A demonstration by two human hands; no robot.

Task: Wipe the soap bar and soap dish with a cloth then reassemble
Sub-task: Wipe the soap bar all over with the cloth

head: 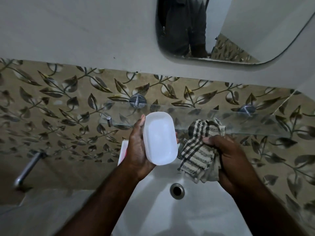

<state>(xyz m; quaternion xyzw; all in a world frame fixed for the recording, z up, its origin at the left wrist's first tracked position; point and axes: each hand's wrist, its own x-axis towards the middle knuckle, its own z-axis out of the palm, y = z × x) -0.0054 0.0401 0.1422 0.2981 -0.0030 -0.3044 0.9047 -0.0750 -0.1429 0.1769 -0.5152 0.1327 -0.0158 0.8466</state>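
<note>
My left hand (pixel 136 147) grips a white oval plastic soap dish part (pixel 159 138), held upright over the sink with its broad smooth face toward me. Just to its right, my right hand (pixel 223 155) clutches a bunched beige cloth with dark checked stripes (pixel 197 150); the cloth is beside the dish and a small gap shows between them. Behind my left wrist a white and pink object (pixel 123 150) peeks out at the sink's back edge; I cannot tell whether it is the soap bar.
A white sink (pixel 153 210) with a metal drain (pixel 177 191) lies below my hands. A glass shelf (pixel 238 121) on chrome brackets runs along the leaf-patterned tile wall. A chrome tap (pixel 25 169) juts out at left. A mirror (pixel 221 29) hangs above.
</note>
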